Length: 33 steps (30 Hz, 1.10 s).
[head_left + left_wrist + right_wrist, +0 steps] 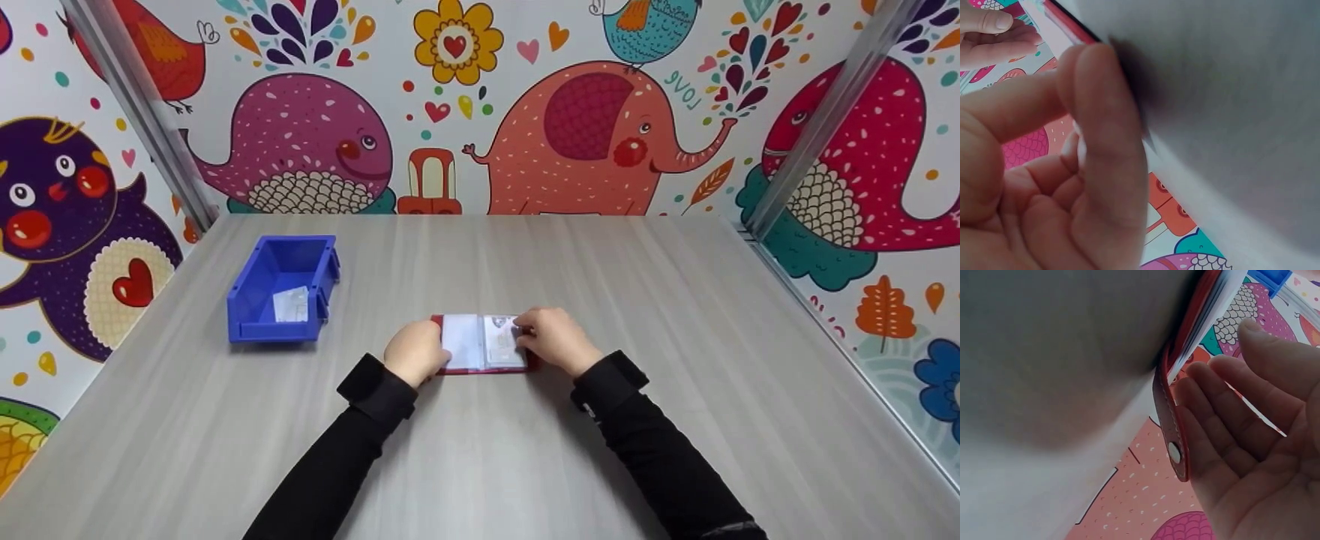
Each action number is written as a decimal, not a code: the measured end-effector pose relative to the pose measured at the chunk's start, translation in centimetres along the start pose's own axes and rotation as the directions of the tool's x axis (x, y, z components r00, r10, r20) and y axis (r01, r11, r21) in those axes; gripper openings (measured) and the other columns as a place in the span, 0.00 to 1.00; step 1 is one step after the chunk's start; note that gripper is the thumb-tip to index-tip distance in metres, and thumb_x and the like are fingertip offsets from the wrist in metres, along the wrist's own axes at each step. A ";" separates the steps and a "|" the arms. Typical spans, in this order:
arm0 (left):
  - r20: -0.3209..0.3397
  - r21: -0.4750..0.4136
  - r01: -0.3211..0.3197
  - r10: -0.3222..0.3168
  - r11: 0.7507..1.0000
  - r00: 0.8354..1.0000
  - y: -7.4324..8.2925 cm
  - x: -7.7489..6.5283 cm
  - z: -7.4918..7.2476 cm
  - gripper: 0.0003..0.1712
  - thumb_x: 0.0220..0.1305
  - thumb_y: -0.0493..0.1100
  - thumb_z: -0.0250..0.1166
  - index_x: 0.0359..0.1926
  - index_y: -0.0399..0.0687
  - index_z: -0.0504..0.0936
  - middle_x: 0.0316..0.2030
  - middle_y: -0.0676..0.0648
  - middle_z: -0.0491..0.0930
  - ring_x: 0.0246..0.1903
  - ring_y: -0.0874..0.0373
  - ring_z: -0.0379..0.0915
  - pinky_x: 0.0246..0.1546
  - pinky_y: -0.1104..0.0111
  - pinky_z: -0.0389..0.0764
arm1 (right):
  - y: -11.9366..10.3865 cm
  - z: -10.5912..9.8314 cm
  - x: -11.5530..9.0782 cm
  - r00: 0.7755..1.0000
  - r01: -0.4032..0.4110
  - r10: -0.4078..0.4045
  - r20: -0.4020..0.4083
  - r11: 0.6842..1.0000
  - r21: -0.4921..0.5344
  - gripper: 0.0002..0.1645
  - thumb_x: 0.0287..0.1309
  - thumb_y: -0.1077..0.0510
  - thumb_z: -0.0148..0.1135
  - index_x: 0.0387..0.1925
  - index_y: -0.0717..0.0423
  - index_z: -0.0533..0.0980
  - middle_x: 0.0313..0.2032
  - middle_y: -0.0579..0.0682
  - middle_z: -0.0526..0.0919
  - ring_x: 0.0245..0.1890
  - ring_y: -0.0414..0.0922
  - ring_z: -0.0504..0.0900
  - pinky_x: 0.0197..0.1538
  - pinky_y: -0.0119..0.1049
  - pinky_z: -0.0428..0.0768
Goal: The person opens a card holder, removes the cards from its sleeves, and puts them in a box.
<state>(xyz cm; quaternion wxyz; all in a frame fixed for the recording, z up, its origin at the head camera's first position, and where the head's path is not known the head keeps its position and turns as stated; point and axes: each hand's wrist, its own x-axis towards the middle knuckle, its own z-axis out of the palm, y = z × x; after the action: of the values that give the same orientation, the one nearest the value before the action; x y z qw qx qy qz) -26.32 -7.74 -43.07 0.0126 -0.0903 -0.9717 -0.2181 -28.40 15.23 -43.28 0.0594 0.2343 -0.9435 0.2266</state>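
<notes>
On the bench (480, 457) lies an unfolded red card holder (481, 347) with pale sleeves (460, 341) and studded strap (1169, 422), my left hand (414, 352) pinching one edge, my right hand (559, 341) loosely extended at the other.

Room bright, light even, seemingly from above. Pale sheen across tabletop (457, 465). Soft-edged shadows inward of both black sleeves (660, 457); faint one beside blue bin (274, 331). Whitish shine near middle of open booklet (463, 345); print on card (504, 346) too small to read. Wall pictures (577, 142) crisp, saturated. Both wrist views dimmer, greyer, tabletop grain smeared away. Left wrist: dark shadow hugging booklet edge near left grip (1067, 163), close fingers soft. Right wrist: brownish shadow on tabletop, paling lower; metal stud (1174, 452) catching light.
</notes>
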 end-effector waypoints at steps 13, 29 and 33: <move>0.025 -0.019 0.032 -0.032 0.999 0.999 0.0 0.1 -0.1 0.08 0.51 0.33 0.65 0.19 0.42 0.76 0.15 0.48 0.76 0.14 0.54 0.74 0.16 0.66 0.71 | 0.6 -0.2 0.2 0.998 0.066 -0.064 0.026 0.996 -0.067 0.11 0.46 0.65 0.74 0.34 0.63 0.82 0.34 0.57 0.82 0.37 0.55 0.81 0.45 0.48 0.78; 0.021 -0.022 0.024 -0.024 0.999 1.000 0.0 0.1 -0.1 0.09 0.52 0.34 0.66 0.19 0.43 0.75 0.16 0.48 0.75 0.14 0.55 0.73 0.17 0.67 0.71 | 0.3 0.0 0.1 0.992 0.117 -0.110 0.062 0.986 -0.116 0.10 0.48 0.64 0.75 0.32 0.63 0.82 0.31 0.55 0.80 0.33 0.51 0.78 0.40 0.46 0.78; 0.025 -0.027 0.029 -0.029 0.999 0.999 0.0 0.1 -0.1 0.09 0.52 0.34 0.66 0.20 0.42 0.76 0.15 0.49 0.75 0.12 0.56 0.73 0.16 0.67 0.71 | 0.2 -0.1 0.0 0.991 0.121 -0.114 0.067 0.985 -0.125 0.09 0.48 0.64 0.75 0.31 0.63 0.82 0.31 0.55 0.79 0.33 0.52 0.78 0.40 0.46 0.78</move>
<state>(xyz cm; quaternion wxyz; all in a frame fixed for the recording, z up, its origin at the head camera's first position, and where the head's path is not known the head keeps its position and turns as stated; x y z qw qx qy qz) -26.42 -7.79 -42.98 -0.0037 -0.0791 -0.9699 -0.2302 -28.53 15.39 -43.30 0.0592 0.2920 -0.9420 0.1544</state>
